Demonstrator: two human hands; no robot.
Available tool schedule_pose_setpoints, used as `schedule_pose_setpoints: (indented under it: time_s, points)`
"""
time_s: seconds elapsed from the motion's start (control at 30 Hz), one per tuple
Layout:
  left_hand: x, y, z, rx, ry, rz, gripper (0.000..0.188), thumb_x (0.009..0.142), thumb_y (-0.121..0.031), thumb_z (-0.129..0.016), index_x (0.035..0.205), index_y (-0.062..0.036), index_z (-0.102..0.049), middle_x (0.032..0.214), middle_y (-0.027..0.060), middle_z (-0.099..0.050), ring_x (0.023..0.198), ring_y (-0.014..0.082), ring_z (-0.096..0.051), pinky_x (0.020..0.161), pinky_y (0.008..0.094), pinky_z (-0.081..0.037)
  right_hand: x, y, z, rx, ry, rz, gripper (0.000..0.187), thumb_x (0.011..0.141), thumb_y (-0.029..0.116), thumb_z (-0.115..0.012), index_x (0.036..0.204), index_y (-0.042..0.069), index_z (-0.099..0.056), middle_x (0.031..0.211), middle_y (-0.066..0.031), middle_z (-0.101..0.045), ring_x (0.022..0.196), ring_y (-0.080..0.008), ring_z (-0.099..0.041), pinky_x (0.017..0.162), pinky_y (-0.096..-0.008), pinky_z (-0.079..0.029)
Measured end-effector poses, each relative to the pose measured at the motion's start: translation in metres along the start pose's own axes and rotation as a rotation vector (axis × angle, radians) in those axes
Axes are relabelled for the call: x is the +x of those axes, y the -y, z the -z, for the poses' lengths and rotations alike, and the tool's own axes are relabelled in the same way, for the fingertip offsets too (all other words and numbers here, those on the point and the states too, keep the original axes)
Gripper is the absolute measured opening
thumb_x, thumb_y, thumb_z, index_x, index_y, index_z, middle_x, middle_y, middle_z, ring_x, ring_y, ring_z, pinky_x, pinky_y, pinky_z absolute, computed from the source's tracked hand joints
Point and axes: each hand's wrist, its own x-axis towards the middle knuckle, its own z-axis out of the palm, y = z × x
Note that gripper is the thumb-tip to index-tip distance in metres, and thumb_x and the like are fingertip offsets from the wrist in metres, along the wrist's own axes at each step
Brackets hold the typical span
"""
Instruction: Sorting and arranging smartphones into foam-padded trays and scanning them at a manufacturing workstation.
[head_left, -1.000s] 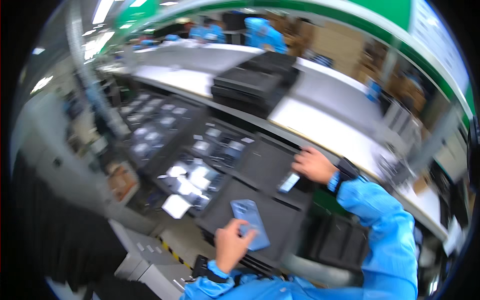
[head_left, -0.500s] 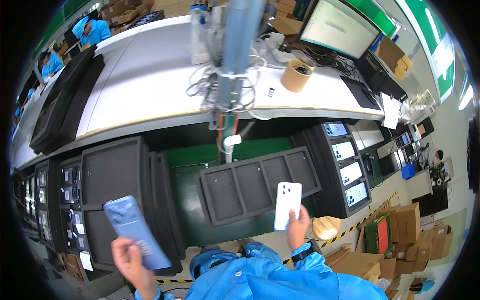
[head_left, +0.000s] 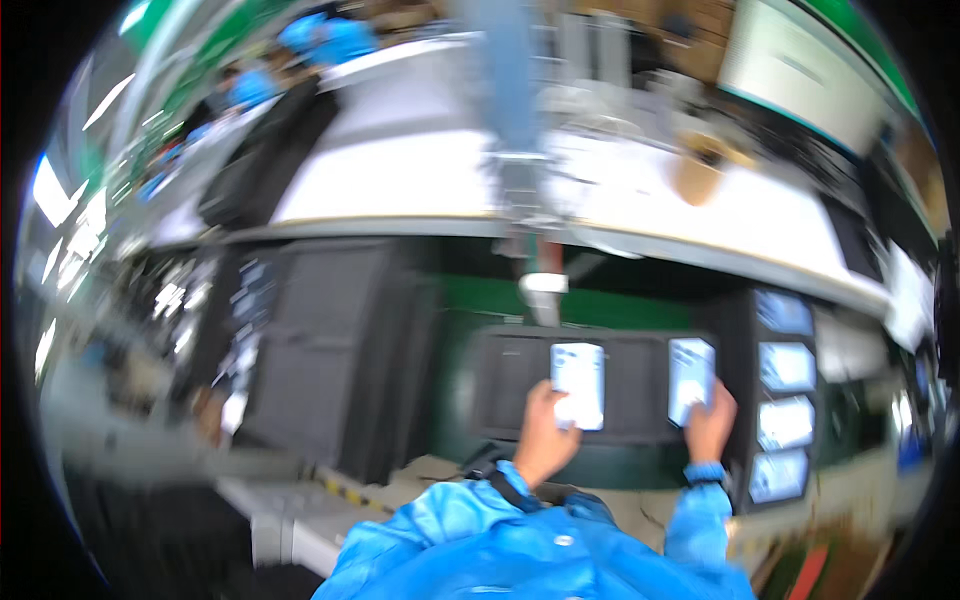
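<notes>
"Black tray (head_left: 636, 385) is lying ahead; what's happening above it?"

"Left hand (head_left: 548, 435) is pinching a phone (head_left: 580, 382) near its lower left over the middle; right hand (head_left: 711, 424) is pinching a second phone (head_left: 690, 372) over the right end. Blur is hiding whether they're touching it."

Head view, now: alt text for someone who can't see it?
The bare left hand holds one pale rectangular phone and the bare right hand another pale phone over a black compartmented tray. To its right, a black holder carries four pale-blue phones; a white workbench runs behind. Motion blurs details.
</notes>
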Motion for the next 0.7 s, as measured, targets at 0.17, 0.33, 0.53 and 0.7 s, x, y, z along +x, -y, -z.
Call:
schedule_pose_setpoints:
  time_s: [0.17,0.33,0.53,0.7]
  points:
    - [0.016,-0.025,0.149,0.5,-0.348,-0.143,0.035,0.067,-0.01,-0.069,0.102,-0.006,-0.065,0.112,0.0133,-0.061,0.113,0.0371,-0.055,0.099,0.0486,-0.042,-0.052,-0.034,-0.041,-0.496,-0.303,-0.007,0.042,0.083,0.011,-0.063,0.123,-0.003,-0.061,0.13,-0.0239,-0.055,0.122,-0.0388,-0.051,0.107,-0.0462,-0.037]
    - [-0.057,0.017,0.281,1.048,-0.286,0.407,0.033,0.074,-0.021,-0.075,0.101,-0.0071,-0.061,0.097,0.0104,-0.058,0.102,0.0318,-0.054,0.104,0.0516,-0.032,-0.051,0.057,-0.098,-0.022,0.032,0.237,0.024,0.087,0.003,-0.056,0.109,-0.003,-0.064,0.118,-0.0145,-0.06,0.116,-0.0295,-0.055,0.104,-0.0389,-0.039]
    - [-0.099,-0.048,0.349,0.967,-0.663,0.199,0.025,0.074,-0.009,-0.071,0.096,-0.0061,-0.06,0.094,0.0118,-0.056,0.107,0.0315,-0.055,0.104,0.0508,-0.037,-0.013,0.185,-0.184,0.469,0.511,0.456,0.035,0.094,0.005,-0.052,0.129,0.0,-0.053,0.126,-0.0121,-0.056,0.111,-0.0213,-0.056,0.097,-0.0347,-0.043]
    - [-0.189,-0.092,0.449,0.956,-0.889,0.03,0.035,0.063,0.012,-0.066,0.094,-0.0035,-0.062,0.1,0.0154,-0.059,0.106,0.0367,-0.058,0.091,0.0442,-0.048,-0.049,0.329,-0.215,0.838,0.755,0.309,0.046,0.105,0.024,-0.041,0.149,0.012,-0.036,0.14,-0.0115,-0.046,0.107,-0.0157,-0.057,0.092,-0.0304,-0.044]
